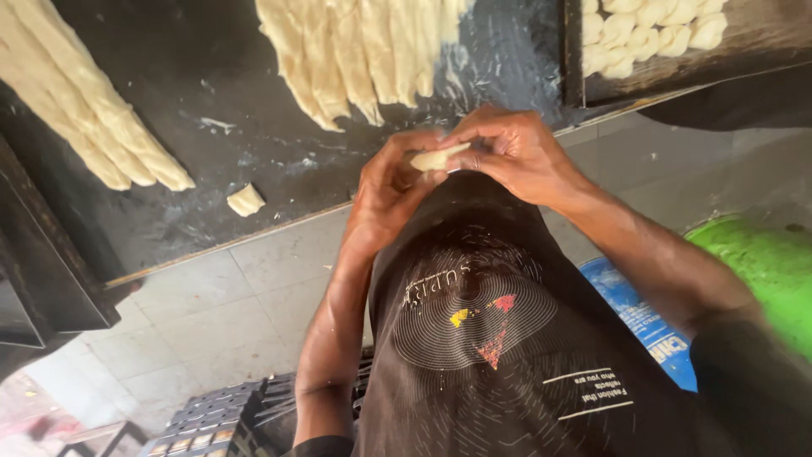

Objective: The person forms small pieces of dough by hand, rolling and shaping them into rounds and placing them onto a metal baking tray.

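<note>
Dough piece [437, 157], pale and flattened, is pinched between the fingertips of both hands above the edge of the dark worktop [211, 76]. The left hand [391, 182] is curled beneath it, thumb and fingers closed on its near end; the right hand [516, 152] is closed over its far end. Twisted dough strips [355, 51] are laid on the worktop, further strips [85, 110] at left. A small dough lump [245, 200] lies apart. Shaped pieces [651, 34] are gathered in a tray [575, 51].
</note>
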